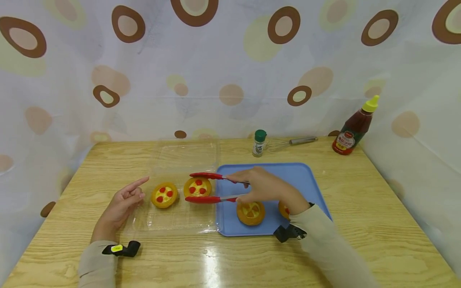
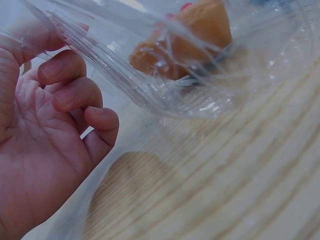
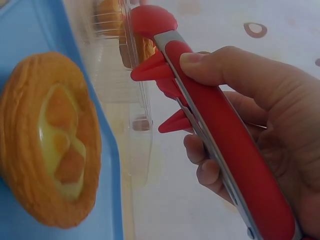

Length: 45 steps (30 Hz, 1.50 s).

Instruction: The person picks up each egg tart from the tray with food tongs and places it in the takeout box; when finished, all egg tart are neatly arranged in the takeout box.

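Note:
My right hand (image 1: 261,186) grips red-and-metal tongs (image 3: 225,140), thumb on one arm and fingers on the other. Their red tips straddle an egg tart with red dots (image 1: 197,188) in a clear plastic container (image 1: 173,230). A second red-dotted tart (image 1: 164,195) sits left of it in the same container. At the container's left edge is my left hand (image 1: 120,204), index finger stretched out and the other fingers loosely curled. In the left wrist view, the clear plastic overlaps the index finger. The container's lid (image 1: 183,156) lies opened toward the back.
A blue tray (image 1: 273,170) adjoins the container's right side, bearing a tart with orange pieces (image 1: 251,213) and another tart (image 1: 283,209) partly hidden by my right wrist. Behind stand a green-capped shaker (image 1: 259,143), a whisk (image 1: 302,140) and a sauce bottle (image 1: 353,130).

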{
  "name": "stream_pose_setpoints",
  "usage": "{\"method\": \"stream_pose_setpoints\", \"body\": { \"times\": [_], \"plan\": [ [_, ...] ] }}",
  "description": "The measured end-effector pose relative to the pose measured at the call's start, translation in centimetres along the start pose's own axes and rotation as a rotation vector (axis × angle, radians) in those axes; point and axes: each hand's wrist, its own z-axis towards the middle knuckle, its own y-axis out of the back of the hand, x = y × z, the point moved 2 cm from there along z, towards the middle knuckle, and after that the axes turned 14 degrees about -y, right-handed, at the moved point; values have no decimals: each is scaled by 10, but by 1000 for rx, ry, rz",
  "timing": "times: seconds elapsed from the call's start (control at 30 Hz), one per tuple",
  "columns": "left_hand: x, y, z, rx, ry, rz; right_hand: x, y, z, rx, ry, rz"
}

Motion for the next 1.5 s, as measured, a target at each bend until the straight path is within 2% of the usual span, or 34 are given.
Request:
{"method": "stream_pose_setpoints", "body": {
  "times": [0.2, 0.43, 0.63, 1.13, 1.5],
  "plan": [
    [-2, 0, 0, 10, 1, 2, 6, -3, 9, 18, -22, -9],
    [-1, 0, 0, 13, 2, 0, 13, -4, 15, 38, -8, -24],
    [0, 1, -1, 8, 8, 17, 14, -6, 19, 54, -37, -20],
    [0, 1, -1, 17, -5, 17, 22, -3, 26, 89, -25, -51],
    [-1, -1, 0, 17, -5, 20, 26, 0, 29, 132, -61, -76]
  ]
}}
